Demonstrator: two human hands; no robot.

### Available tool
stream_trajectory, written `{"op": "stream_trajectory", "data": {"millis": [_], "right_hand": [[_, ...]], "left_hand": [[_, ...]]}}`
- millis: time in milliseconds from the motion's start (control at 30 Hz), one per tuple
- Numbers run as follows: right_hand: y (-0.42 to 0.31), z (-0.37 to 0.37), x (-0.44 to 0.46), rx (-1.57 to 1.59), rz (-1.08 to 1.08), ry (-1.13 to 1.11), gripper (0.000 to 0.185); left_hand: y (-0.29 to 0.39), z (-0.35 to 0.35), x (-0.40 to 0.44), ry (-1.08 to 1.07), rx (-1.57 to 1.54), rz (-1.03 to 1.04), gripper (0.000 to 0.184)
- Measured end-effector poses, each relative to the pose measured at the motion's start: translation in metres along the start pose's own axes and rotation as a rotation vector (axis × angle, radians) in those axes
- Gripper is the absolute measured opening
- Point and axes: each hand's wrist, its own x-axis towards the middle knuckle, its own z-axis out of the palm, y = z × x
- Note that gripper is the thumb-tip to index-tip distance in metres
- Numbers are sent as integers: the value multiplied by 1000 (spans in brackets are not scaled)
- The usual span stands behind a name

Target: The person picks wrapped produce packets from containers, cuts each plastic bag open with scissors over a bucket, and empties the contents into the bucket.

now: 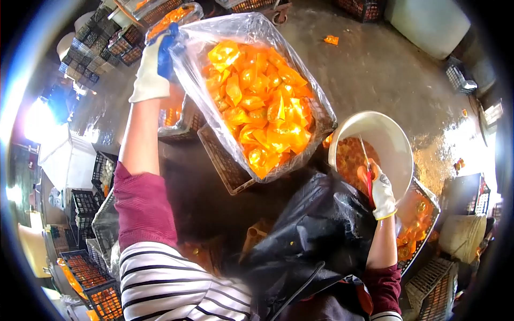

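Observation:
My left hand (165, 56), in a white and blue glove, is closed on the upper left corner of a clear plastic liner (187, 40). The liner lines a crate full of shiny orange packets (259, 107). In my right hand (377, 187), which wears a white glove with bare fingertips, is a pair of scissors with red handles (369, 184). The blades point up over a white bucket (393, 134). Inside the bucket lies a reddish-orange mass. A black apron (316, 219) covers my lap.
Below the lined crate is a brown crate (222, 166). Another crate of orange pieces (415, 224) stands right of my right forearm. Black crates (88, 267) are stacked at the left. An orange scrap (331, 40) lies on the wet floor (375, 69).

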Motion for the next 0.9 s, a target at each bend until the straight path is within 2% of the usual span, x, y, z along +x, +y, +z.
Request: {"op": "stream_trajectory", "data": {"millis": [33,133,167,200,233,267,300,367,400,433,467,533,567,600,633,667,800,867,900], "right_hand": [[4,0,4,2,-3,12,28],[17,1,8,0,0,47,28],[18,1,5,-12,-2,46,28],[8,1,6,-82,-13,36,28],[-1,0,5,-153,-24,26,28],[-11,2,3,-280,-28,18,29],[0,1,5,-252,1,25,31],[-20,0,1,-278,45,3,32],[-36,4,-4,-287,60,-23,33],[-54,10,-12,-494,6,41,31],[-38,7,-4,-425,-12,58,30],[5,-1,4,-285,-39,69,29],[2,-1,4,-248,-35,70,29],[-2,-1,2,-236,-30,69,29],[-12,1,-1,-227,-26,70,28],[-25,3,-7,-393,-68,95,29],[-31,11,0,-360,91,72,28],[-48,16,-2,-408,78,86,27],[-56,17,-5,-556,0,104,27]], "left_hand": [[5,3,-1,-24,-269,-48,26],[20,22,-6,71,54,97,26],[-26,-6,22,78,176,-69,30],[-52,-28,35,120,400,18,29],[-47,-33,33,182,629,95,29],[-42,-36,36,231,420,-12,25],[-6,-22,25,301,207,-105,23],[-18,-30,42,198,146,57,21],[9,-17,30,260,71,-115,21],[-7,-31,42,308,273,-24,21],[-20,-45,47,283,710,115,29],[-36,-61,50,356,1149,24,40],[-29,-58,42,303,1174,-87,46],[-39,-62,46,283,1205,-115,46],[-45,-65,50,268,1210,-108,46],[-53,-66,53,249,1220,-103,46],[-76,-60,60,207,1350,-141,46],[-114,-62,53,151,1380,-201,45],[-144,-66,42,83,1374,-207,44]]}}
